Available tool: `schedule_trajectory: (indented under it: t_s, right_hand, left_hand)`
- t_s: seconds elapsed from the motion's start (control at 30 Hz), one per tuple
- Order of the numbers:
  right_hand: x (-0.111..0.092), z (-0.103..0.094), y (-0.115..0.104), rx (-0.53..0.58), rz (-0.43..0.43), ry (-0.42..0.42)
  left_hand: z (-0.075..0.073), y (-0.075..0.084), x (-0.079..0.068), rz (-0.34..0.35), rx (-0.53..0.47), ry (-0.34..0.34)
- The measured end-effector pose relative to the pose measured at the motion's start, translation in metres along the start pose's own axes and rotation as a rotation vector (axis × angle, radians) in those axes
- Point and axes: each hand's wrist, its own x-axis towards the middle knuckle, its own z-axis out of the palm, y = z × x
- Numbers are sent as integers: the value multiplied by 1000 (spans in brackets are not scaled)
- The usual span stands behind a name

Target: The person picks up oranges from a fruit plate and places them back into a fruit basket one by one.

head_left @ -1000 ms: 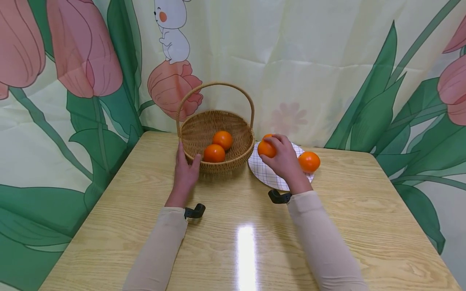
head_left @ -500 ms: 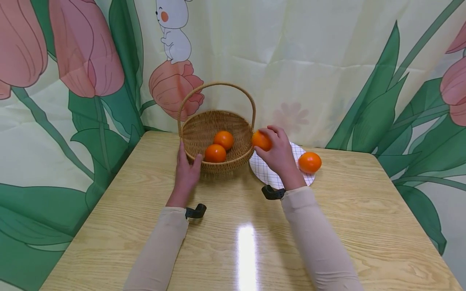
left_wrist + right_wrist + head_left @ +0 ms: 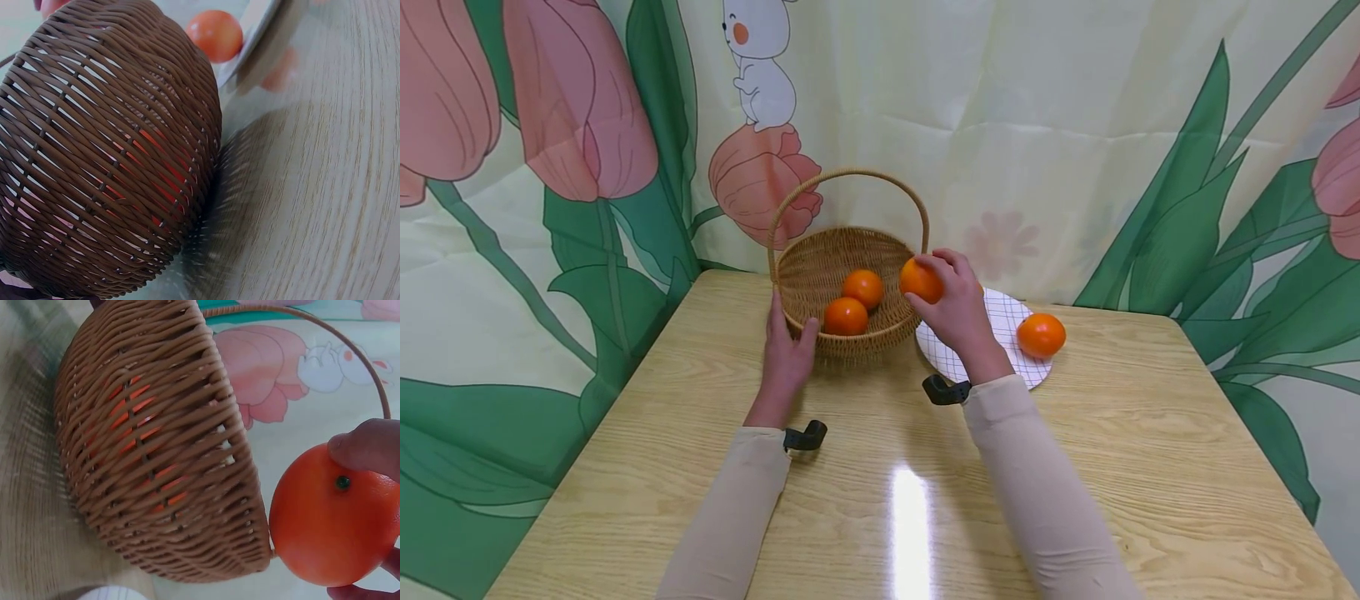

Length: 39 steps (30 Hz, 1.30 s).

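Observation:
My right hand grips an orange just over the right rim of a wicker basket. In the right wrist view the held orange, with its green stem spot, is right at the basket's rim, a fingertip on its skin. Two oranges lie in the basket, one at the front and one behind it. My left hand rests on the basket's front left side, thumb and fingers spread apart; its other fingers are hidden.
A white checked plate stands right of the basket, with an orange at its right edge and another mostly hidden behind my right hand. The basket's tall handle arches above. A printed curtain hangs behind the wooden table.
My right hand has carried its orange up and left, from above the plate to the basket's right rim. The left hand stays against the basket.

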Motion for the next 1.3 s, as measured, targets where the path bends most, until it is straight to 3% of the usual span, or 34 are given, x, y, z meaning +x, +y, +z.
schedule_trajectory:
  t_s: [0.6, 1.07, 1.3]
  right_hand:
    - [11, 21, -11, -8, 37, -106]
    - [15, 36, -7, 10, 31, -202]
    - [19, 39, -10, -33, 32, -296]
  left_hand:
    - [0, -2, 1, 26, 3, 8]
    - [0, -3, 2, 21, 10, 2]
    - [1, -3, 1, 20, 16, 12]
